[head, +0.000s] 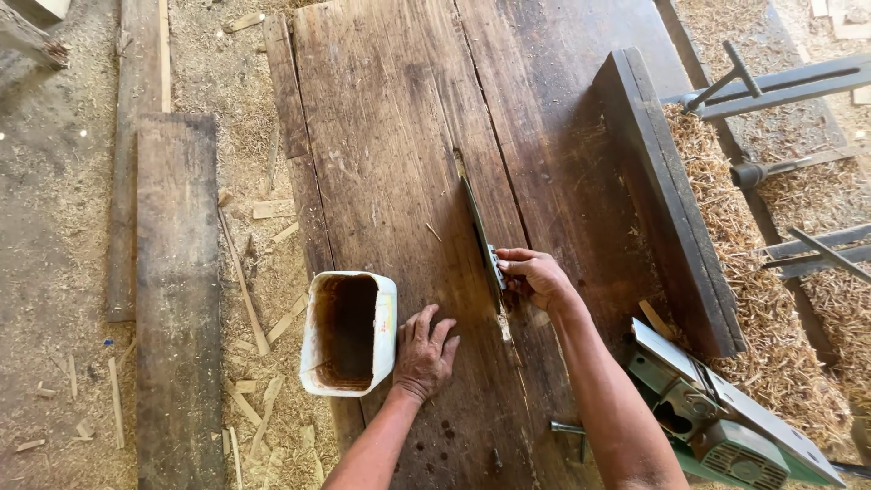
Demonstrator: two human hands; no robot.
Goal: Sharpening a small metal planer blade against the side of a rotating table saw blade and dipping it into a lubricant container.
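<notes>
Starting at the far left, a long dark plank (177, 299) lies on the sawdust-covered floor (54, 272), with small wood offcuts (272, 322) scattered between it and the surface. A white plastic container (349, 333), cut open and stained brown inside, sits at the left edge of the dark wooden surface (390, 136). Just to its right my left hand (424, 352) rests flat on the boards, palm down, fingers spread and holding nothing, close beside the container's wall; I cannot tell whether it touches it.

Near the middle, a thin saw blade (478, 231) stands on edge out of a slot in the surface, running away from me. My right hand (535, 275) is curled at the near end of that blade, fingertips pinching a small pale piece (495, 266) against it.

Farther right, a thick dark wooden rail (667, 195) lies along the surface's edge. Beyond it are heaps of wood shavings (771, 299) and dark metal bars (780, 86). By my right forearm sits a green and grey machine (726, 417).
</notes>
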